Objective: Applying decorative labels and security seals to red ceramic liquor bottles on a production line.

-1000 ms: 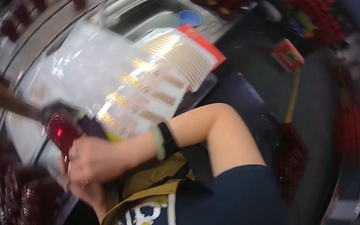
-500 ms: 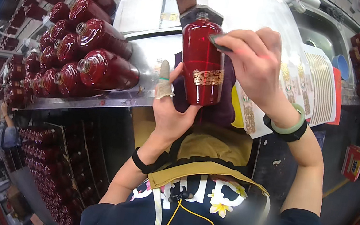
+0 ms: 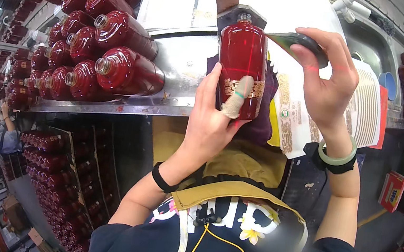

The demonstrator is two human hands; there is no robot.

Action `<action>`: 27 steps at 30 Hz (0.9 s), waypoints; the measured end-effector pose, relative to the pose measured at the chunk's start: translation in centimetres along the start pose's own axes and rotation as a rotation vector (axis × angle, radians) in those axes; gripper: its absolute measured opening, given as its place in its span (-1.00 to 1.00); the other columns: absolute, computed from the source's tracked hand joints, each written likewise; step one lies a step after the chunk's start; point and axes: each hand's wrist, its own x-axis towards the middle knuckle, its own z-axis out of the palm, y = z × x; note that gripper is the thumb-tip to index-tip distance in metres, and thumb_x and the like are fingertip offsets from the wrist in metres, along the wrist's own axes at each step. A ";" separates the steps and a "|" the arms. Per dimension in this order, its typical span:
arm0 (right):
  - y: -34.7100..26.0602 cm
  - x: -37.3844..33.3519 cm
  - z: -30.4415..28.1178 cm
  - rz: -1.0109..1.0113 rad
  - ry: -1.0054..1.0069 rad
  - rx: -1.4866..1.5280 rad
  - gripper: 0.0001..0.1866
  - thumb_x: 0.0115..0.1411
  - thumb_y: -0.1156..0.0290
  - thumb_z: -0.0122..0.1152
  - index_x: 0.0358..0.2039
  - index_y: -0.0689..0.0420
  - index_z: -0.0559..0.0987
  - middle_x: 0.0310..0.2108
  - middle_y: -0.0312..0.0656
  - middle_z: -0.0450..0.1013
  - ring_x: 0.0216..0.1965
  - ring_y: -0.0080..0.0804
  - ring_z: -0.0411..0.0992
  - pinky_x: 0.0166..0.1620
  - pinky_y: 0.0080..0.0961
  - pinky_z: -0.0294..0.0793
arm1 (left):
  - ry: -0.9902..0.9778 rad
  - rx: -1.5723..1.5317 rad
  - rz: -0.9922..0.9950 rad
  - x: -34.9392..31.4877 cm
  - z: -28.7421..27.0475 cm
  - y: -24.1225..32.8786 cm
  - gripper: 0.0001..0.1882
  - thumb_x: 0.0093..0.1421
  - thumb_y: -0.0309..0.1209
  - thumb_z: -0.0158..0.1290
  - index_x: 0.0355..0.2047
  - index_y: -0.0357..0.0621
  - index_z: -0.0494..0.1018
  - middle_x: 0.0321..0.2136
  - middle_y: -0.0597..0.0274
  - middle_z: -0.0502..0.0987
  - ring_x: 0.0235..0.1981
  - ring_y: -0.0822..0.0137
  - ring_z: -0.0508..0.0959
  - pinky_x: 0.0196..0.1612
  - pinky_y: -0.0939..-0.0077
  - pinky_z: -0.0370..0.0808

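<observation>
Red bottle point(image 3: 243, 53) is held over the purple cloth point(image 3: 260, 130), its neck pointed away from the person; whether the cloth is touched by it cannot be told. A gold band point(image 3: 231, 85) is carried low on the glass, and the bottle is crossed by thin red lines of light. The near end of the bottle is clasped by the left hand point(image 3: 213, 122), the grip closed around it, with a finger in a beige cover point(image 3: 232, 107) laid across the band. Above and to the right of the cloth, a dark oval tool point(image 3: 314, 47) with a thin flap is pinched in the narrow grip of the right hand point(image 3: 333, 78). A dark angular plate point(image 3: 260, 15) is seen beyond the cloth. To its left, more red bottles point(image 3: 131, 71) are grouped on the tabletop point(image 3: 182, 66); to its right, patterned sheets point(image 3: 290, 109) are spread. Farther right of the cloth, a blue cup point(image 3: 387, 85) is seen.
</observation>
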 end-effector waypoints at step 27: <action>-0.9 -3.5 3.6 -0.306 -0.332 -0.131 -0.77 0.00 0.39 0.36 -0.26 -0.03 0.66 -0.40 -0.35 0.52 -0.32 -0.36 0.45 -0.23 -0.38 0.40 | 0.213 -0.150 -0.081 -0.9 1.4 -1.5 -0.02 -0.13 -0.49 0.46 0.32 -0.37 0.27 0.08 -0.10 0.47 0.09 -0.11 0.49 0.14 0.14 0.44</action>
